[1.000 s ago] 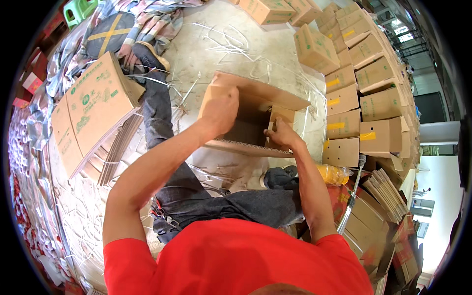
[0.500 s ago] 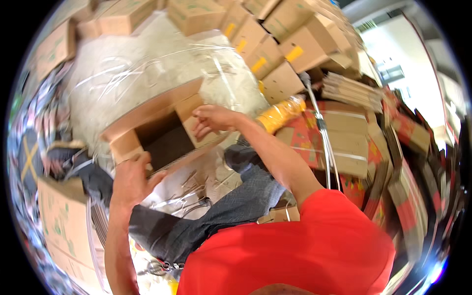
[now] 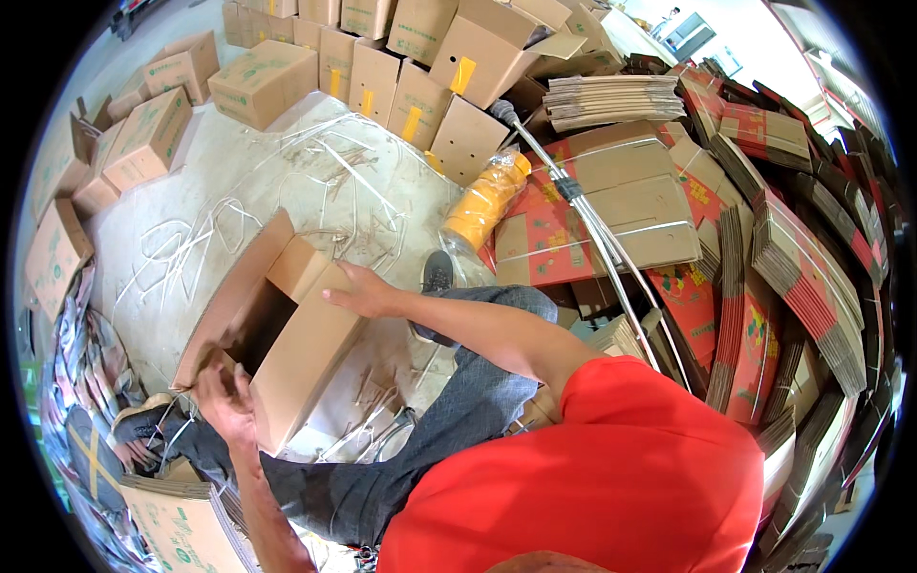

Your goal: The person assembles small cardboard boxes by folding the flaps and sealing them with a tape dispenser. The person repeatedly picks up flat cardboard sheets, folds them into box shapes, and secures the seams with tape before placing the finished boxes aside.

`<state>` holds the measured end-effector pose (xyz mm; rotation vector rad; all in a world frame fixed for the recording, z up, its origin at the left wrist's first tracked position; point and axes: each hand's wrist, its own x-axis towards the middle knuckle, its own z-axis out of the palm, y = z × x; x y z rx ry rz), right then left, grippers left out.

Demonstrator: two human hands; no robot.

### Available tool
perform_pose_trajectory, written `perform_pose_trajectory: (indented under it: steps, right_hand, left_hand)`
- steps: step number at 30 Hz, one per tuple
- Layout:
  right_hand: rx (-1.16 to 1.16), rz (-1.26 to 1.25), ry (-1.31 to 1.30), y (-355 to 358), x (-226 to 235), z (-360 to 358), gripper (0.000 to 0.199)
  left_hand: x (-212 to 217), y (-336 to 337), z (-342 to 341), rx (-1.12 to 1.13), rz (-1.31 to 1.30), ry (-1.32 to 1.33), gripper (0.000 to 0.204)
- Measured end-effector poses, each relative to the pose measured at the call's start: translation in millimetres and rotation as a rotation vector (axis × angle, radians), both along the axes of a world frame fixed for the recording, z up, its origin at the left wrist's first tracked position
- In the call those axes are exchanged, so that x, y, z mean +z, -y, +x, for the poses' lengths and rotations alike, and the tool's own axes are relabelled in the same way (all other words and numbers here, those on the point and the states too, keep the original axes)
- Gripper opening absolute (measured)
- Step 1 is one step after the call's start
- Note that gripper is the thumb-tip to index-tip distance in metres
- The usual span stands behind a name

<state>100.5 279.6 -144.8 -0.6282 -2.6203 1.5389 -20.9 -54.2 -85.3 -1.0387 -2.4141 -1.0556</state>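
A brown cardboard box [image 3: 310,368] stands tilted in front of me, open at the top, its inside dark. One long flap [image 3: 234,296] stands up along its far left side. My left hand [image 3: 227,401] is at the box's near left end, the fingers curled over the end flap and a little blurred. My right hand [image 3: 361,289] grips the far right corner, thumb on the outer wall and other fingers partly hidden behind the edge.
Closed cartons [image 3: 263,84] line the far side. A roll of yellow tape in clear wrap [image 3: 485,202] lies by my shoe [image 3: 437,272]. A metal pole [image 3: 592,224] leans over bundled flat red-and-brown cartons [image 3: 621,191] on the right. White straps [image 3: 186,248] litter the floor. Folded cardboard [image 3: 181,525] is near left.
The box has turned so its long near wall faces right. My left hand has moved down-left with fingers bent at the end flap; my right hand has shifted to the outer far corner.
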Motion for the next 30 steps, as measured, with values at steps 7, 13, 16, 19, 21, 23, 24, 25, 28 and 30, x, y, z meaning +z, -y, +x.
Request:
perform_pose_trajectory:
  steps: [7, 13, 16, 19, 21, 23, 24, 25, 28, 30]
  right_hand:
    - [0.091, -0.050, -0.203, -7, 18, 6, 0.056]
    - [-0.023, -0.181, -0.058, 26, 37, 26, 0.050]
    - [-0.035, -0.184, 0.018, 31, 39, 29, 0.050]
    - [-0.002, -0.179, -0.007, 23, 28, 29, 0.050]
    - [-0.002, -0.174, -0.061, 17, 15, 30, 0.049]
    - [-0.011, -0.190, -0.110, 22, 14, 33, 0.047]
    - [-0.015, -0.210, -0.109, 22, 12, 36, 0.047]
    - [-0.013, -0.231, -0.109, 22, 11, 36, 0.046]
    - [-0.016, -0.197, -0.098, 21, 9, 32, 0.045]
    - [-0.003, -0.168, -0.104, 25, 11, 31, 0.046]
  left_hand:
    - [-56, 54, 48, 0.327, 0.215, 0.631, 0.071]
    - [1, 54, 74, 0.348, 0.328, 0.952, 0.070]
    - [-6, 61, 79, 0.358, 0.321, 0.917, 0.075]
    - [-8, 51, 83, 0.485, 0.285, 0.819, 0.074]
    - [12, 41, 81, 0.547, 0.036, 0.201, 0.073]
    - [52, 19, 74, 0.438, -0.070, -0.134, 0.072]
    - [69, 4, 61, 0.307, -0.056, -0.154, 0.072]
    - [85, -11, 47, 0.183, -0.042, -0.175, 0.072]
    - [104, -65, -9, -0.060, -0.226, -0.180, 0.063]
    - [97, -96, -53, -0.188, -0.395, -0.035, 0.059]
